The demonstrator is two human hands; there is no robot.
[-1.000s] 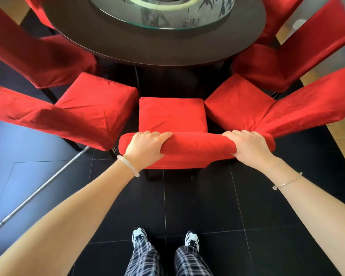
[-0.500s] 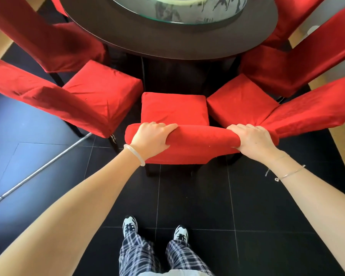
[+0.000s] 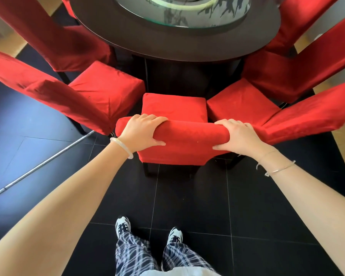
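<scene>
while the red chair stands on the black tiled floor, seat pointing at the near edge of the round dark desk, the left hand and right hand each grip one end of its backrest top, fingers clamped over the fabric, thumbs on the near side. neighbour chairs sit just beside it.

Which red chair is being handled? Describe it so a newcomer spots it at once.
Start at the round dark table. Of the red-covered chairs at its near edge, take the middle chair, seat facing the table. Unlike the angled neighbours either side, its backrest top is held by the left hand and right hand.
</scene>
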